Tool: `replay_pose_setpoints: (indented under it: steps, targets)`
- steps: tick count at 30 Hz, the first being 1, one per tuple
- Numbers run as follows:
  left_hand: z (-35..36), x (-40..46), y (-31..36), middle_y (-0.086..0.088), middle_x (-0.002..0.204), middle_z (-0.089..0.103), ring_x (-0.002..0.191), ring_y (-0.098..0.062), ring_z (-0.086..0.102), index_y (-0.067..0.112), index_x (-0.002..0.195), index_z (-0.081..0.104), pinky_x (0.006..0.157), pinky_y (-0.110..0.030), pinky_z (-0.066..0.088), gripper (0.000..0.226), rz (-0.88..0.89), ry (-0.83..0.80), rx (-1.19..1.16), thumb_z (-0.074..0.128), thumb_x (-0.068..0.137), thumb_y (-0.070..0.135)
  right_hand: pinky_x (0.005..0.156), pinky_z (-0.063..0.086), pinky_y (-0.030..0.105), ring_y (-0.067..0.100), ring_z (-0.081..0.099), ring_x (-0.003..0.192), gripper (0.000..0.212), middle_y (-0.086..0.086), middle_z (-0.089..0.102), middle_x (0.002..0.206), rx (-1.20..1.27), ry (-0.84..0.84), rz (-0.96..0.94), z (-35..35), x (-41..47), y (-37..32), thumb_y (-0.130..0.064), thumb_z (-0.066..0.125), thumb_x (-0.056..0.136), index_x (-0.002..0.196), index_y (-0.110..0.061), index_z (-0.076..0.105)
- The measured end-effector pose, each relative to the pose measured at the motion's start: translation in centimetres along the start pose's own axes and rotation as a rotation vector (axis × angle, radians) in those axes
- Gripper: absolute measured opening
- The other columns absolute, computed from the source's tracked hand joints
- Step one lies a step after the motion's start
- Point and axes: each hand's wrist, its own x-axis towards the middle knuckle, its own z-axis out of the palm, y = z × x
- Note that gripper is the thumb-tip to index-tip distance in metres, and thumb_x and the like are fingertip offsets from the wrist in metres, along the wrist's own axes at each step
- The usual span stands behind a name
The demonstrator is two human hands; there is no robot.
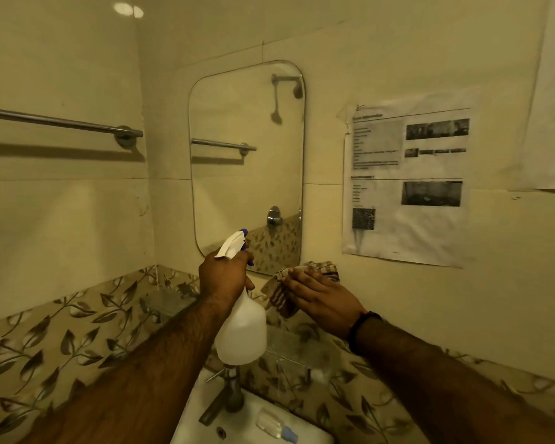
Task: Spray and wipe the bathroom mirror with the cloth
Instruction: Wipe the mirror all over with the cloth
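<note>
A tall mirror with rounded corners hangs on the tiled wall ahead. My left hand grips the neck of a white spray bottle with a purple nozzle, held upright in front of the mirror's lower left corner. My right hand lies flat on a brown striped cloth and presses it against the wall at the mirror's lower right corner. A dark band sits on that wrist.
A printed paper notice is stuck to the wall right of the mirror. A metal towel bar runs along the left wall. Below are a white sink, its tap, a small clear bottle and a glass shelf.
</note>
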Motion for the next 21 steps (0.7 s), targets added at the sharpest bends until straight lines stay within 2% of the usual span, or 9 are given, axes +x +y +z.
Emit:
replay_pose_setpoints:
  steps: [2, 7, 11, 14, 17, 21]
  targets:
    - [1.2, -1.1, 0.3, -0.013, 0.075, 0.074, 0.038, -0.017, 0.06, 0.009, 0.119, 0.069, 0.06, -0.028, 0.051, 0.04, -0.024, -0.024, -0.021, 0.071, 0.081, 0.022, 0.112, 0.03, 0.043, 0.029, 0.038, 0.137, 0.057, 0.008, 0.043, 0.148, -0.004, 0.001, 0.008, -0.7, -1.5, 0.7, -0.014, 0.067, 0.082, 0.137, -0.014, 0.051]
    - [5.0, -3.7, 1.4, -0.011, 0.061, 0.069, 0.037, -0.019, 0.058, 0.009, 0.117, 0.069, 0.059, -0.028, 0.048, 0.042, -0.039, -0.116, -0.077, 0.071, 0.078, 0.022, 0.114, 0.026, 0.045, 0.031, 0.037, 0.138, 0.048, 0.009, 0.042, 0.149, -0.082, -0.035, 0.047, -2.6, -6.3, 3.1, -0.014, 0.045, 0.089, 0.137, -0.013, 0.051]
    - [8.3, -6.3, 2.6, -0.009, 0.081, 0.075, 0.04, -0.02, 0.06, 0.012, 0.122, 0.069, 0.061, -0.032, 0.053, 0.045, -0.018, -0.207, -0.122, 0.071, 0.078, 0.023, 0.113, 0.026, 0.047, 0.033, 0.038, 0.137, 0.049, 0.012, 0.042, 0.149, -0.131, -0.091, 0.113, -5.0, -11.2, 5.4, -0.012, 0.045, 0.088, 0.137, -0.012, 0.05]
    - [10.7, -8.5, 3.3, -0.013, 0.09, 0.076, 0.039, -0.018, 0.059, 0.015, 0.123, 0.068, 0.057, -0.027, 0.05, 0.043, 0.013, -0.287, -0.13, 0.07, 0.081, 0.021, 0.113, 0.025, 0.047, 0.034, 0.036, 0.138, 0.051, 0.013, 0.04, 0.15, -0.163, -0.119, 0.174, -6.8, -15.3, 6.8, -0.008, 0.045, 0.088, 0.138, -0.011, 0.048]
    - [13.0, -10.5, 3.7, -0.018, 0.093, 0.075, 0.034, -0.013, 0.057, 0.015, 0.126, 0.067, 0.053, -0.024, 0.046, 0.047, 0.033, -0.353, -0.118, 0.07, 0.079, 0.023, 0.113, 0.028, 0.048, 0.034, 0.034, 0.139, 0.053, 0.013, 0.037, 0.151, -0.19, -0.164, 0.241, -8.4, -19.3, 7.6, -0.006, 0.034, 0.09, 0.141, -0.011, 0.045]
    - [15.2, -13.0, 3.9, -0.013, 0.097, 0.075, 0.035, -0.015, 0.058, 0.012, 0.118, 0.07, 0.055, -0.025, 0.048, 0.039, 0.028, -0.454, -0.13, 0.071, 0.08, 0.023, 0.111, 0.034, 0.048, 0.033, 0.035, 0.139, 0.055, 0.013, 0.037, 0.152, -0.2, -0.207, 0.353, -10.2, -23.4, 7.6, -0.006, 0.025, 0.089, 0.141, -0.009, 0.045]
